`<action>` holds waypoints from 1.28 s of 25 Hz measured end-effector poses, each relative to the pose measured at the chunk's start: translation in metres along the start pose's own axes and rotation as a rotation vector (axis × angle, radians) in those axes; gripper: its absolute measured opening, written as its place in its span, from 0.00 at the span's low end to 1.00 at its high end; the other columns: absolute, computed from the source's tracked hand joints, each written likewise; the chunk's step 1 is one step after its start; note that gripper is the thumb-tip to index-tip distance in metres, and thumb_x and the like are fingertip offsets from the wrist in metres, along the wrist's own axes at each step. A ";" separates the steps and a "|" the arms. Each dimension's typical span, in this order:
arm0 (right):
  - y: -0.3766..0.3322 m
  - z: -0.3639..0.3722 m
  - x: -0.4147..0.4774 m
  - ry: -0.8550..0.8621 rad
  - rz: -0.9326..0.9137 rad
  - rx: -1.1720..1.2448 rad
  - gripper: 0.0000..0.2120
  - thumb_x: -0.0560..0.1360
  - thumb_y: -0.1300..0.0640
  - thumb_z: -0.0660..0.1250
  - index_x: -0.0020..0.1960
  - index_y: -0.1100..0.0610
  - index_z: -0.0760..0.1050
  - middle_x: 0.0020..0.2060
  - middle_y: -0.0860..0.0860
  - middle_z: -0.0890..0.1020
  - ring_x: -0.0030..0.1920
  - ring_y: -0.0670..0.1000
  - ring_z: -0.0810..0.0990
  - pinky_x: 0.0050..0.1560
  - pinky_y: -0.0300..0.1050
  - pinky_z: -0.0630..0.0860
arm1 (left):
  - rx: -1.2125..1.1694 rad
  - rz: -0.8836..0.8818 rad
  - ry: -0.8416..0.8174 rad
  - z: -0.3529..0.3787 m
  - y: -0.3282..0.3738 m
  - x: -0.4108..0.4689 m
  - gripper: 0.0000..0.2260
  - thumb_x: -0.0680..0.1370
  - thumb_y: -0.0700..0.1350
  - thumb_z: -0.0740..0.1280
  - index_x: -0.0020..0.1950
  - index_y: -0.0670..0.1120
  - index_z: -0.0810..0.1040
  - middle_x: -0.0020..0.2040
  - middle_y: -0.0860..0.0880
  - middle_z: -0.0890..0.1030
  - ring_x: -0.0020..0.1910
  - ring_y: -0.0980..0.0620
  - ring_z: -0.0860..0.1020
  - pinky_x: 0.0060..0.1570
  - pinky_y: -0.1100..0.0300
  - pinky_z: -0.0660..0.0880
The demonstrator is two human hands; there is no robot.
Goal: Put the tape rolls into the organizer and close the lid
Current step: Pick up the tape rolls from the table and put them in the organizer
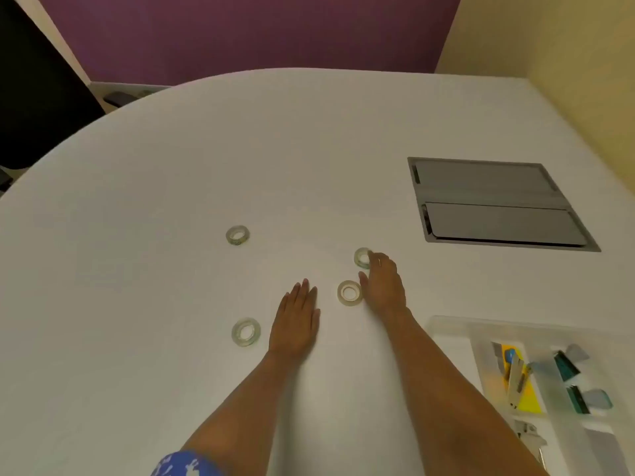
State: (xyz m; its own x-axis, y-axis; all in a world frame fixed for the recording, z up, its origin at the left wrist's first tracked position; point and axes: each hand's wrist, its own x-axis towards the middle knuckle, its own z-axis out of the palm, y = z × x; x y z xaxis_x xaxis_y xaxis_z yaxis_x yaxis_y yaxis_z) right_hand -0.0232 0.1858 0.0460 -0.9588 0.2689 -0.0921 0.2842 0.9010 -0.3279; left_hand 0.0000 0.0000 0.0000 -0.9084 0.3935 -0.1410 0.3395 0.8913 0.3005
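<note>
From the head camera we see four clear tape rolls lying flat on the white table (171, 201): a far-left roll (237, 235), a near-left roll (246, 331), a middle roll (349, 292) and a far-right roll (362, 258); all are outside the organizer (446, 329), whose clear compartments sit at our right, open on top, with clips and a stapler inside; its lid we cannot make out. Our right hand (383, 285) reaches over the far-right roll, fingers touching it but not yet clamped, probably because it lies nearest the box; our left hand (296, 319) rests flat, fingers together, holding nothing, seemingly just to steady us; a grey hatch (494, 201) sits beyond.
</note>
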 end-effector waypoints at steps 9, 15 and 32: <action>0.002 0.013 0.038 -0.074 -0.002 0.010 0.25 0.80 0.55 0.59 0.76 0.56 0.58 0.74 0.56 0.62 0.73 0.57 0.62 0.69 0.50 0.68 | -0.013 0.003 0.181 0.021 -0.002 0.007 0.26 0.81 0.52 0.43 0.77 0.45 0.55 0.78 0.49 0.55 0.76 0.54 0.50 0.72 0.62 0.35; 0.002 0.002 0.030 0.004 0.054 0.122 0.23 0.77 0.58 0.64 0.71 0.58 0.66 0.69 0.56 0.68 0.68 0.56 0.67 0.61 0.50 0.75 | -0.018 0.002 0.148 0.023 -0.002 0.002 0.28 0.80 0.56 0.36 0.77 0.46 0.49 0.78 0.50 0.50 0.77 0.52 0.47 0.72 0.62 0.33; 0.063 -0.069 -0.108 0.242 0.111 0.335 0.21 0.73 0.66 0.69 0.65 0.60 0.72 0.64 0.61 0.69 0.63 0.60 0.71 0.56 0.48 0.75 | -0.022 -0.021 -0.048 0.021 0.030 -0.098 0.39 0.68 0.59 0.27 0.78 0.47 0.43 0.79 0.48 0.42 0.78 0.51 0.41 0.75 0.55 0.38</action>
State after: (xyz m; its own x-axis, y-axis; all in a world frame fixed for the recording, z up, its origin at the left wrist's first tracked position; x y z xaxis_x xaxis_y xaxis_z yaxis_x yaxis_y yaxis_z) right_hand 0.0989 0.2369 0.0999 -0.8823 0.4661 0.0664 0.3298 0.7125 -0.6193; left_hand 0.1045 -0.0065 0.0029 -0.9024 0.3854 -0.1929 0.3142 0.8947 0.3175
